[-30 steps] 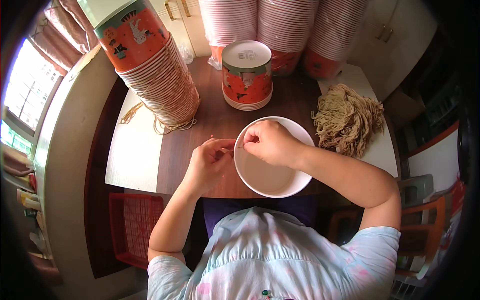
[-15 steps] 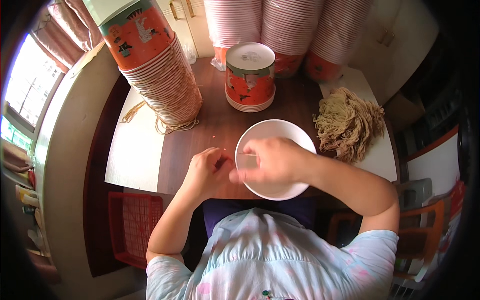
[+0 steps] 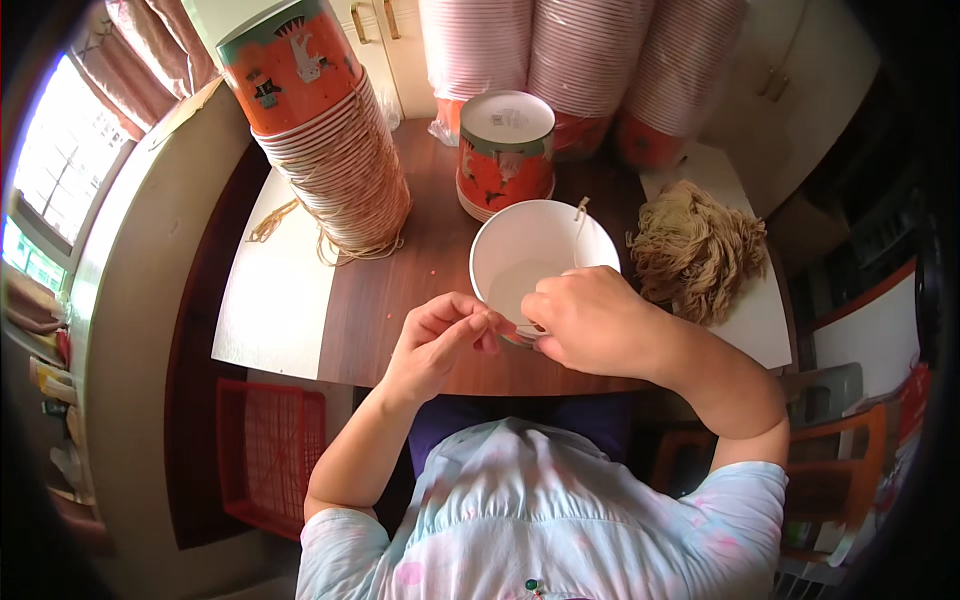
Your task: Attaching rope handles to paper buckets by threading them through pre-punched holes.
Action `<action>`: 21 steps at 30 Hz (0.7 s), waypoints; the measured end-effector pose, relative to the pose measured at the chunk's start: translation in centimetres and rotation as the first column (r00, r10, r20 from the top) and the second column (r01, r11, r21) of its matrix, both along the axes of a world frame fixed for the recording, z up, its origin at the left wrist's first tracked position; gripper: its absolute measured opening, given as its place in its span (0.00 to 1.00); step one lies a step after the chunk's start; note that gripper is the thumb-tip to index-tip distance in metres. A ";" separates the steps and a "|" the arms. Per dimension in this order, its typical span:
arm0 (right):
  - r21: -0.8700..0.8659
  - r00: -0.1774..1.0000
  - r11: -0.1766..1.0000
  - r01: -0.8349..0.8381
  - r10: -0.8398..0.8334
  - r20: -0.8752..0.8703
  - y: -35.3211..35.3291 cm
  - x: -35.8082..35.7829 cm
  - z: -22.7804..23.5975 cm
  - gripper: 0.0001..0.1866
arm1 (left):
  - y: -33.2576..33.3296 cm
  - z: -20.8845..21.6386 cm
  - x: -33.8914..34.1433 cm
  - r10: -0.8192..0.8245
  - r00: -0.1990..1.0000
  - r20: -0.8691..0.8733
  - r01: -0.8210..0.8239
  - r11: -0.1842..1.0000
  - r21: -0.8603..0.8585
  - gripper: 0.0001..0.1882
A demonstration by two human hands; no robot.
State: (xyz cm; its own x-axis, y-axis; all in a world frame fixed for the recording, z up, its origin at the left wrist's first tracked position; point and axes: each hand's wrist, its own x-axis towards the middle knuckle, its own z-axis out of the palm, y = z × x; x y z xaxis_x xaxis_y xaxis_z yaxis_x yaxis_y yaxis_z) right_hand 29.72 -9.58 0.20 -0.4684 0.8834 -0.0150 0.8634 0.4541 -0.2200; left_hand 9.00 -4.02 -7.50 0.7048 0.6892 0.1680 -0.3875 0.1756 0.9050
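A white-lined paper bucket [image 3: 530, 240] stands tilted toward me at the table's near side. A tan cord [image 3: 581, 212] is tied at its far rim and hangs down inside. At the near rim my left hand [image 3: 445, 335] is closed in a pinch, its fingertips at what looks like a short bit of cord. My right hand [image 3: 600, 320] reaches over the bucket's near right side, fingers curled on the cord at the rim. The fingers partly hide the cord there.
Behind the bucket stand upside-down orange buckets [image 3: 505, 165]. A tall leaning bucket stack [image 3: 335, 165] with cords is at left, a heap of tan cords [image 3: 695, 250] at right. Plastic-wrapped stacks [image 3: 590, 60] line the back. A red crate [image 3: 272, 450] sits below the table's left.
The bucket has tilted toward me, and the cord at its far rim now shows. My right hand has shifted right, down to the near rim; my left hand has moved right to meet it.
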 end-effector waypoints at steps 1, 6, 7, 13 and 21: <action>0.059 1.000 0.998 -0.013 0.014 -0.020 -0.1 0.1 0.1 0.08 | 0.0 -0.2 0.4 0.010 1.000 0.013 -0.009 0.995 -0.097 0.07; 0.102 0.957 0.976 -0.194 0.211 -0.197 0.5 0.4 1.9 0.08 | -0.6 0.9 1.4 -0.011 0.996 -0.083 0.009 1.000 -0.019 0.06; 0.114 0.943 0.967 -0.230 0.250 -0.222 1.0 0.3 2.2 0.07 | -0.6 1.0 1.3 -0.038 0.994 -0.107 0.041 0.999 0.020 0.06; -0.109 0.867 0.978 -0.179 0.105 -0.487 4.2 0.3 1.5 0.08 | -0.7 0.0 1.3 0.030 0.982 -0.187 -0.004 0.990 0.139 0.06; 0.447 0.912 0.874 0.192 0.010 -0.410 -2.0 1.0 -1.0 0.08 | -0.2 -0.8 0.5 -0.062 0.996 -0.068 0.068 0.994 0.082 0.04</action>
State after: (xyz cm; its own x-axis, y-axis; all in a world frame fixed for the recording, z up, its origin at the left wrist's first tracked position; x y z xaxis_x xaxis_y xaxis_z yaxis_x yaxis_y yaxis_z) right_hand 30.76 -11.62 -0.79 -0.2634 0.7745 0.5752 0.7948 0.5121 -0.3256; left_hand 9.52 -4.21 -8.27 0.7589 0.6270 0.1759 -0.3176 0.1206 0.9405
